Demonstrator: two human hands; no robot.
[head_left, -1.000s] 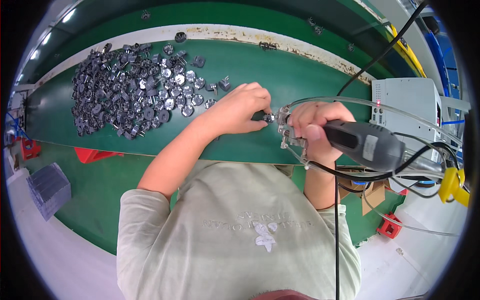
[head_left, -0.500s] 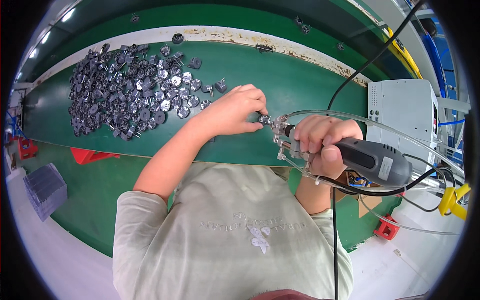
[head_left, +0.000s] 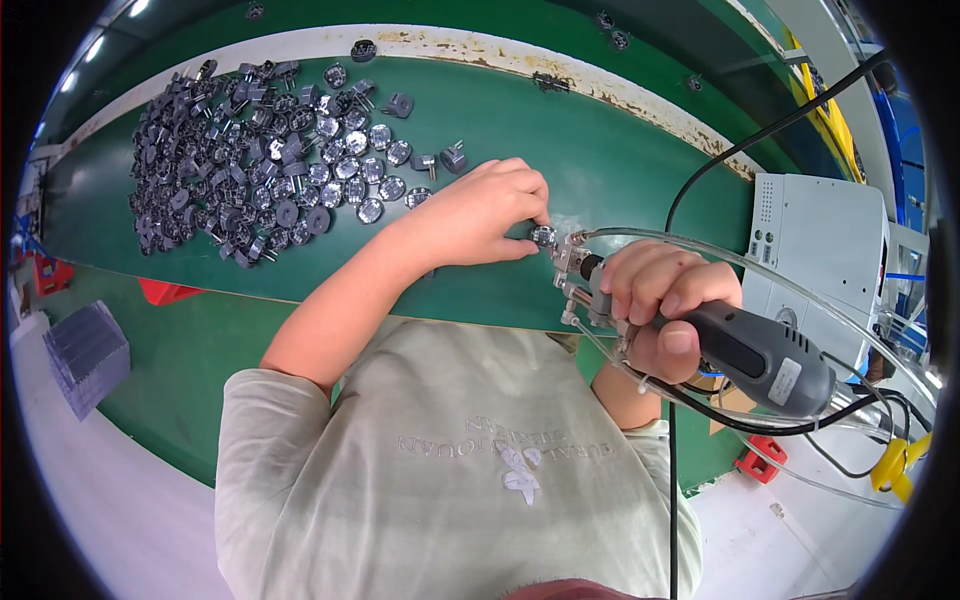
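pinched at the fingertips, just before a tool's metal head

held in the left hand (head_left: pixel 500 205), in a pinch between thumb and forefinger: a small round part (head_left: pixel 543 236), dark and glinting, above the middle of the green bench (head_left: pixel 620 160). just beside the metal head (head_left: pixel 575 262) of a grey hand tool (head_left: pixel 765 355); touching or slightly apart, impossible to tell from this angle. wrapped around the tool's front: the right hand (head_left: pixel 668 300), with fingers curled over and thumb bent on the near side. running back from the metal head: a see-through tube (head_left: pixel 650 234). spread to the left: a heap of similar parts (head_left: pixel 250 165). to the right: a pale grey box (head_left: pixel 815 250).

likely light and stiff, judging by the fingertip hold, with little give under a squeeze. probably smooth on the shiny face, so apt to slip or twist if pushed off-centre. perhaps fragile at the thin pins, visible on some parts in the heap but not made out on the pinched one. best taken by the rim, on opposite sides, keeping skin off the face and away from the metal head. for the tool, probably heavier, rigid and tugged by its lines: best gripped around the body, behind the metal fittings.
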